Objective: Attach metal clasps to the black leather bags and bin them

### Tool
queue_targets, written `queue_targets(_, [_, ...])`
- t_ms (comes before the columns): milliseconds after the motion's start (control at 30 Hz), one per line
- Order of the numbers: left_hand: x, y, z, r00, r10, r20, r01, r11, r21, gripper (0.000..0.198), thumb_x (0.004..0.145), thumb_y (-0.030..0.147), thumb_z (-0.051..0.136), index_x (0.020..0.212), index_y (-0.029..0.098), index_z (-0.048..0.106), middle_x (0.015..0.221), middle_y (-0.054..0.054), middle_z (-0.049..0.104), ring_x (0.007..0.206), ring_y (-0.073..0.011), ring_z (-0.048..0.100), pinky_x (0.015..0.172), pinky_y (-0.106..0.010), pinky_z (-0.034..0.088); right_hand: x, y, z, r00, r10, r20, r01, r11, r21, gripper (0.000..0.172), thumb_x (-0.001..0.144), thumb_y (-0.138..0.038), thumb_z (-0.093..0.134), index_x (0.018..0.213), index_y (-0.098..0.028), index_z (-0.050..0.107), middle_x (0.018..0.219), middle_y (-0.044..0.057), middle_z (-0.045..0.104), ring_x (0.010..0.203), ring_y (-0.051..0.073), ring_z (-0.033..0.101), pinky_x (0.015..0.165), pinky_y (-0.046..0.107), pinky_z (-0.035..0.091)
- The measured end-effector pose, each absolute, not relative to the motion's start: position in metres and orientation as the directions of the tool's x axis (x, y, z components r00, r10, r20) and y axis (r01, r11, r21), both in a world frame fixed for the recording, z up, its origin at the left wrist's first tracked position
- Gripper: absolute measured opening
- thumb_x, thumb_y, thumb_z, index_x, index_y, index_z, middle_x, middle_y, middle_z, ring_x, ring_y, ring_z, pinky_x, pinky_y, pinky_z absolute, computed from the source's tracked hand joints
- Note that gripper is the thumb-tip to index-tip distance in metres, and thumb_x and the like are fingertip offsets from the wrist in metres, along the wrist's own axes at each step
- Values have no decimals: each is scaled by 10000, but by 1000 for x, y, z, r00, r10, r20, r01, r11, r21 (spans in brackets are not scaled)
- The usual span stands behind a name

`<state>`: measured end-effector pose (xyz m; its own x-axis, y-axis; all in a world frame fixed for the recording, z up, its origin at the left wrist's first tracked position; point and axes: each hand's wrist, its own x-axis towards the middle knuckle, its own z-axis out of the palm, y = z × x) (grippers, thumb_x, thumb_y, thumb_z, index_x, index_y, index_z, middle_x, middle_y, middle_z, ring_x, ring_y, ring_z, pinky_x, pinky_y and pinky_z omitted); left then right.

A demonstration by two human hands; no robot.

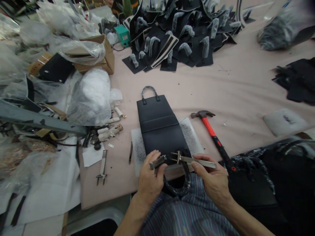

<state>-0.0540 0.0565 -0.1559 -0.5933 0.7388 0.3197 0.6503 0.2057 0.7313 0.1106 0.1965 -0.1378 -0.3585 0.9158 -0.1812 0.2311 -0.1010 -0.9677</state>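
Note:
My right hand [215, 178] is closed on a metal caliper [200, 162], its jaws pointing left. My left hand [151, 173] pinches a short dark strip with a shiny grey end [158, 162]. This strip reaches to the caliper's jaws; I cannot tell exactly what it is. Beneath both hands lies a black leather bag panel [159, 126], folded across its middle, with a plastic-wrapped handle [149, 88] at its far end. Another wrapped black handle [178, 191] loops toward my lap. Under the panel is a speckled white slab [192, 134].
A claw hammer [210, 129] with a red and black handle lies to the right. On the left are another caliper [102, 167], a thin dark tool [130, 153] and a cardboard box [108, 54]. Black bag panels [169, 49] are piled at the back. Black bags [261, 183] lie at right.

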Motion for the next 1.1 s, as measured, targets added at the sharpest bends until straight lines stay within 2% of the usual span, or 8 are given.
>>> queue_targets(67, [-56,65,-162,-578,754,313,635,174,752,295,967,200,605,1262,194,616,1236,-114,708,1178,-235,677,1044,-418,576,111,197,-141,-369,908,-199,234,-117,-965,362,734,-448,829,949,-176,724,827,58,740,672,180,676,609,266,572])
queue_targets(233, [-55,73,-175,-590,730,344,595,105,797,202,949,160,611,1142,182,668,1120,-90,748,1091,-217,711,1026,-397,582,108,198,-138,-401,870,-287,258,-194,-947,424,755,-518,795,947,-149,718,625,30,675,557,176,632,559,277,551])
queue_targets(433, [-54,72,-188,-607,682,409,609,68,791,179,952,181,616,1123,184,670,1085,-76,758,1059,-221,726,991,-415,602,102,203,-132,-369,894,-253,266,-159,-951,383,732,-515,795,859,-164,710,617,19,653,527,169,614,505,270,530])
queue_targets(633, [-52,71,-192,-607,652,455,617,26,786,162,951,183,633,1109,184,666,1080,-75,759,1056,-214,727,1014,-423,593,103,210,-137,-454,855,-250,258,-143,-955,347,798,-511,767,870,-182,687,542,-14,588,512,153,578,510,259,510])
queue_targets(833, [-52,70,-195,-607,642,468,627,25,778,168,952,176,632,1116,184,666,1083,-79,759,1068,-219,722,1012,-432,595,107,222,-127,-581,791,-191,307,-3,-952,293,800,-465,762,890,-187,739,621,-2,614,542,137,557,505,248,452])
queue_targets(967, [-51,71,-196,-602,630,490,640,14,768,156,962,183,623,1113,182,662,1076,-83,760,1059,-220,726,1009,-436,597,105,239,-110,-764,638,-101,269,172,-948,162,838,-364,737,908,-223,779,821,22,679,741,158,622,651,269,471])
queue_targets(1100, [-51,72,-196,-604,617,505,646,6,764,150,966,188,618,1110,184,658,1061,-81,760,1035,-217,732,1007,-436,599,96,249,-91,-857,513,-48,245,324,-914,113,899,-287,685,957,-258,777,871,7,681,829,157,634,749,281,468])
